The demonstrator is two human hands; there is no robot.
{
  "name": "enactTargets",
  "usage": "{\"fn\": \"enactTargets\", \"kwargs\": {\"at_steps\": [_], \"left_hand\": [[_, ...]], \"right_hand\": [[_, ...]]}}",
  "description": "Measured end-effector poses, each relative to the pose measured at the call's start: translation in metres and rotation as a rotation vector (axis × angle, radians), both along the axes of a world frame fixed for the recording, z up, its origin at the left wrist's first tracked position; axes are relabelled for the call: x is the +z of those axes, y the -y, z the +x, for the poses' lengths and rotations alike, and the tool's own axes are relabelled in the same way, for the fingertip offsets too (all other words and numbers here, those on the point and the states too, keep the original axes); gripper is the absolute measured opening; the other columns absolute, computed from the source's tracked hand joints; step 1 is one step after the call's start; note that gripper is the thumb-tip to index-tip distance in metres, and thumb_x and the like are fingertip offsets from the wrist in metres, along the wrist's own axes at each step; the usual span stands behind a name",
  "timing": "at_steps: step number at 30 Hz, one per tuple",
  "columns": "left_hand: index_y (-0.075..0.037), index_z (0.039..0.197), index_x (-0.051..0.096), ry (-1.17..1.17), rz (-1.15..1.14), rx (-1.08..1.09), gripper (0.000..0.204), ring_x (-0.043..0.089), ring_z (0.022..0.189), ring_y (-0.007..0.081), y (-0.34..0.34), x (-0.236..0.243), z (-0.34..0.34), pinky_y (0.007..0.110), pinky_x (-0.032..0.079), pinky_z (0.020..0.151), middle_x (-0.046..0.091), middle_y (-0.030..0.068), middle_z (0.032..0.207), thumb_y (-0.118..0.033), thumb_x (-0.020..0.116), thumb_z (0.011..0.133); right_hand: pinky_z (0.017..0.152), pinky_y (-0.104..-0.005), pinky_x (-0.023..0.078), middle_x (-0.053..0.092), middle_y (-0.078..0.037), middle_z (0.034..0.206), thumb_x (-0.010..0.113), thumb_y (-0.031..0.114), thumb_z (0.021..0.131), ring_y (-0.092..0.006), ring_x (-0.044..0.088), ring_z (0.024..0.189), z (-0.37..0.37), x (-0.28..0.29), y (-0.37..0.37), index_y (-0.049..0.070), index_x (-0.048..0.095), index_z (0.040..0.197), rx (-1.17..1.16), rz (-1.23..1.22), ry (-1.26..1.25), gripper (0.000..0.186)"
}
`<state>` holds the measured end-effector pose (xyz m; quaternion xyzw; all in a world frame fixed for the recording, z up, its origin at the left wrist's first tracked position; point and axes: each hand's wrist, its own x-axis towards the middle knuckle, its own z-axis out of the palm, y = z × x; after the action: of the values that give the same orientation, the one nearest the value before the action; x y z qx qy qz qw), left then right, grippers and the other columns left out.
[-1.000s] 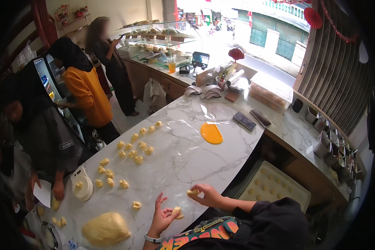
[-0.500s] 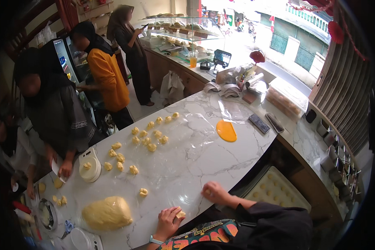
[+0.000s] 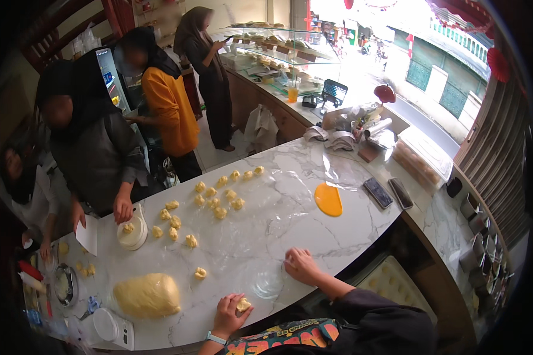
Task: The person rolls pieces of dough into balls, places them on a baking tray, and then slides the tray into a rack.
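Note:
My left hand (image 3: 232, 315) is closed round a pale dough piece (image 3: 243, 303) at the marble counter's near edge (image 3: 216, 324). My right hand (image 3: 302, 266) curls, fingertips down, on a clear sheet on the counter; what is under the fingers is hidden. Small rough dough lumps (image 3: 220, 212) lie scattered across the counter, one (image 3: 200, 273) nearer my left hand. A large smooth dough mass (image 3: 145, 295) sits to the left. An orange flexible scraper (image 3: 328, 200) lies farther back. A tray of dough balls (image 3: 400, 284) is partly visible below the edge at right.
Co-workers (image 3: 92, 148) stand along the left, one's hand (image 3: 123, 207) over a white scale (image 3: 132, 235). Phones (image 3: 378, 193), a lidded plastic box (image 3: 420, 155) and metal containers (image 3: 477, 266) line the right counter. A glass display case (image 3: 278, 47) stands behind.
Both my hands have come down from raised positions onto the counter, the right moving forward. The near co-worker's hand has moved toward the scale. The view has shifted.

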<state>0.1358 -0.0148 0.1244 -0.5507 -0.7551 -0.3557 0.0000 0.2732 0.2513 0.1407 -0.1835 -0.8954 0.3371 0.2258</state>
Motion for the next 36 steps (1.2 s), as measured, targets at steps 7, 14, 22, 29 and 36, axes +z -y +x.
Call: {"fn": "enactTargets", "kwargs": {"at_steps": [7,14,22,29,36], "left_hand": [[-0.013,0.119,0.056,-0.025,-0.038,-0.072,0.066,0.056,0.092,0.0261,0.015,0.008,-0.001,0.037,0.044,0.083,0.055,0.0069,0.106,-0.045,0.080,0.066],[-0.024,0.132,0.049,-0.300,-0.348,-0.204,0.086,0.046,0.111,0.0210,0.065,0.019,-0.021,0.036,0.035,0.088,0.047,0.0028,0.124,-0.072,0.065,0.063],[-0.026,0.137,0.043,-0.244,-0.290,-0.211,0.090,0.046,0.112,0.0197,0.056,0.006,-0.027,0.038,0.034,0.094,0.045,0.0022,0.126,-0.055,0.076,0.058],[-0.023,0.137,0.042,-0.285,-0.415,-0.148,0.095,0.045,0.112,0.0192,0.055,0.013,-0.024,0.037,0.033,0.092,0.045,0.0016,0.126,-0.054,0.078,0.055],[-0.022,0.137,0.042,-0.259,-0.373,-0.137,0.096,0.043,0.113,0.0196,0.059,0.016,-0.023,0.037,0.032,0.092,0.044,0.0027,0.128,-0.054,0.077,0.054]], "right_hand": [[0.075,-0.0370,0.045,0.058,-0.009,0.082,0.065,0.015,0.080,-0.0279,0.058,0.083,0.010,-0.043,0.047,0.009,0.049,0.096,0.217,-0.122,-0.008,0.023],[0.079,-0.0387,0.038,0.054,-0.010,0.081,0.062,0.008,0.078,-0.0306,0.054,0.079,-0.013,-0.007,-0.017,0.007,0.048,0.090,-0.011,0.233,-0.030,0.019],[0.073,-0.0396,0.046,0.058,-0.012,0.078,0.066,0.014,0.079,-0.0305,0.058,0.077,0.049,-0.028,0.005,0.007,0.049,0.087,0.243,-0.219,-0.062,0.020],[0.070,-0.0422,0.042,0.054,-0.012,0.076,0.063,0.012,0.076,-0.0329,0.053,0.076,-0.029,-0.023,-0.017,0.007,0.050,0.090,0.083,0.135,-0.051,0.019],[0.069,-0.0435,0.043,0.055,-0.009,0.075,0.064,0.004,0.075,-0.0323,0.055,0.073,0.041,-0.022,-0.011,0.008,0.046,0.083,0.314,-0.186,-0.045,0.020]]}}
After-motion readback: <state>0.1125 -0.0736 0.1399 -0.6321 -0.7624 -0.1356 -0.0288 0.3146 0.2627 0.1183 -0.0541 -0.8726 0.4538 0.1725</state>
